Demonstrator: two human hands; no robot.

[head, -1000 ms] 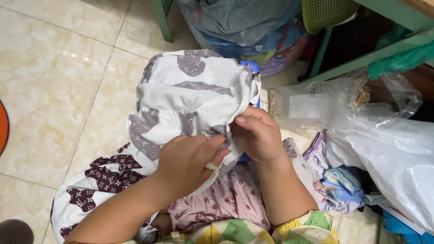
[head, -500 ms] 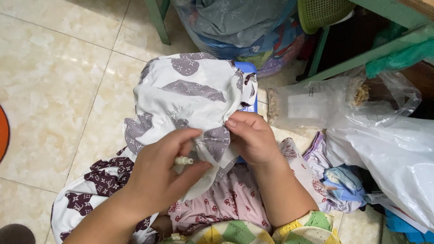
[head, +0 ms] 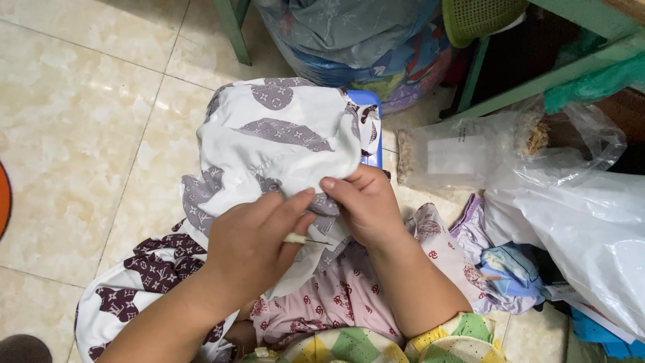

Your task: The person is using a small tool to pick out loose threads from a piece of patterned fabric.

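Observation:
A white cloth with grey-purple patterned patches (head: 282,144) lies bunched over my lap and trails down to the floor. My left hand (head: 252,245) pinches a thin pale tool with a fine metal tip (head: 302,239), pointed at the cloth's folded edge. Beside it, my right hand (head: 363,205) grips that edge between thumb and fingers, holding the fabric taut. The two hands nearly touch. A blue object (head: 369,131) peeks out from under the cloth, mostly hidden.
Clear plastic bags (head: 537,175) with contents sit at the right, above a pile of small clothes (head: 504,269). A large stuffed bag (head: 356,40) and green furniture legs (head: 232,27) stand behind. Beige floor tiles (head: 80,134) spread to the left.
My left hand has shifted right and lower, bringing the thin tool's tip toward the cloth edge. My right hand has re-gripped the fold slightly.

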